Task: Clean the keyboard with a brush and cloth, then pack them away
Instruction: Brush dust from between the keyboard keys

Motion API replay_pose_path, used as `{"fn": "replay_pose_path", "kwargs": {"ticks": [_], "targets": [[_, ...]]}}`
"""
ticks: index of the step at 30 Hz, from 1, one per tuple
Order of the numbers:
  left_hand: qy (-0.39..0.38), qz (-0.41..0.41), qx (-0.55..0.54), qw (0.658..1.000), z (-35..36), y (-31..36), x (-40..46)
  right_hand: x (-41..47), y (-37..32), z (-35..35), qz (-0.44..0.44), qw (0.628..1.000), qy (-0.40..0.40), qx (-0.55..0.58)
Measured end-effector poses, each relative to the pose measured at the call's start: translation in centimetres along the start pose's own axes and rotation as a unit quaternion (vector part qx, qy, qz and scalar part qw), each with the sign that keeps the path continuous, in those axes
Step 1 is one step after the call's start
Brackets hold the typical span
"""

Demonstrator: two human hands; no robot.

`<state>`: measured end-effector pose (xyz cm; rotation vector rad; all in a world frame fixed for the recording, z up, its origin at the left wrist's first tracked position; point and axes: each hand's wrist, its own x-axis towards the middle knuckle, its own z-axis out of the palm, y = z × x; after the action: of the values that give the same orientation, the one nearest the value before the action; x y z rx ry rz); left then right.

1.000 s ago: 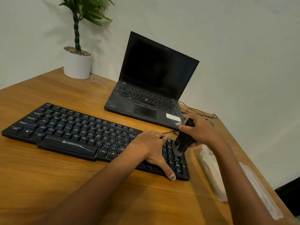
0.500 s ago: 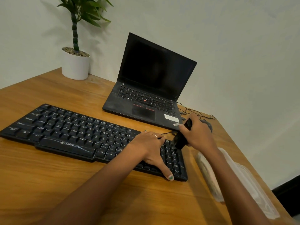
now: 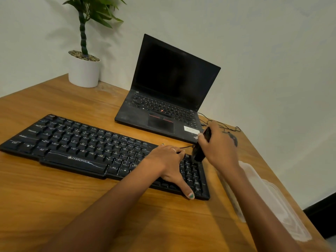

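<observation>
Two hands work over the black keyboard [image 3: 87,148], which lies on the wooden table [image 3: 54,206] with its long axis running from the left edge toward the lower right, the space bar side facing the person. Behind it stand an open laptop [image 3: 169,99] and a potted plant [image 3: 84,68], and a clear plastic container [image 3: 269,200] rests just beside the keyboard's right end, partly hidden by the forearm. The left hand [image 3: 168,163] lies flat with fingers spread on the keys near the right end and seems to steady the board. The right hand [image 3: 218,148] is curled around the black brush [image 3: 201,148], which is tilted, its lower end pointing down onto the number pad corner. For good brushing, I think the strokes should be short and follow the gaps between key rows, pushing dust toward the edge, while the left hand presses lightly so no keys are forced. I cannot see any cloth clearly.
</observation>
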<state>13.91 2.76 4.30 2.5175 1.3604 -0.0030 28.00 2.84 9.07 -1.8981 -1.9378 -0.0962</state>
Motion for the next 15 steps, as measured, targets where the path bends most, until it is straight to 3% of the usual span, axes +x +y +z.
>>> {"fn": "replay_pose_path", "kwargs": {"ticks": [2,5,10,13,15], "targets": [[-0.003,-0.002,0.001,1.0,0.0,0.0,0.0,-0.1,-0.1,0.2,0.013,0.999,-0.035,-0.013],[0.0,0.001,-0.003,1.0,0.0,0.0,0.0,1.2,0.2,-2.0,0.069,0.983,-0.149,0.077],[-0.005,-0.002,-0.001,1.0,0.1,-0.1,0.2,0.2,0.2,0.4,0.006,1.0,-0.005,0.004],[-0.003,0.0,0.001,1.0,0.1,-0.1,0.3,0.8,0.4,-1.2,0.052,0.99,-0.108,0.073],[-0.002,0.002,0.005,1.0,0.2,-0.2,0.4,0.7,0.4,-1.9,0.062,0.985,-0.122,0.107]]}}
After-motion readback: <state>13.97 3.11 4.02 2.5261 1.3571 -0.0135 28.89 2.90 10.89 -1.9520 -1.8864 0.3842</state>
